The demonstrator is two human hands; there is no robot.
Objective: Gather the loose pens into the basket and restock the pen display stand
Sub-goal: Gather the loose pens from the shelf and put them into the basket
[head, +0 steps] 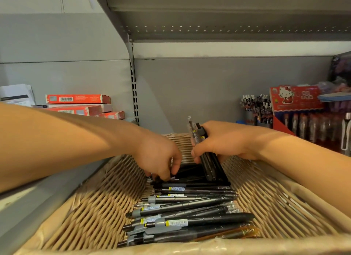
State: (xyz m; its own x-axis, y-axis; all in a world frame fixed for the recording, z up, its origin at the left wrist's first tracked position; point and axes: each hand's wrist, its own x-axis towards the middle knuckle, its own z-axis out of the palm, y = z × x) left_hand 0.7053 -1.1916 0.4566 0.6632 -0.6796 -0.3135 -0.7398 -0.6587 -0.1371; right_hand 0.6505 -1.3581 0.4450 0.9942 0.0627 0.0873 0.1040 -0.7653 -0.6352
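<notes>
Now right hand grips pen bundle; left hand picks in basket

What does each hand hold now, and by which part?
The right hand grips a bundle of pens around its middle. The left hand reaches among pens in the basket; its hold cannot be told.

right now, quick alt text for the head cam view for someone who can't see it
The right hand grips a bundle of dark pens over a woven basket while the left hand picks among loose pens in it, on a grey shop shelf.
</notes>
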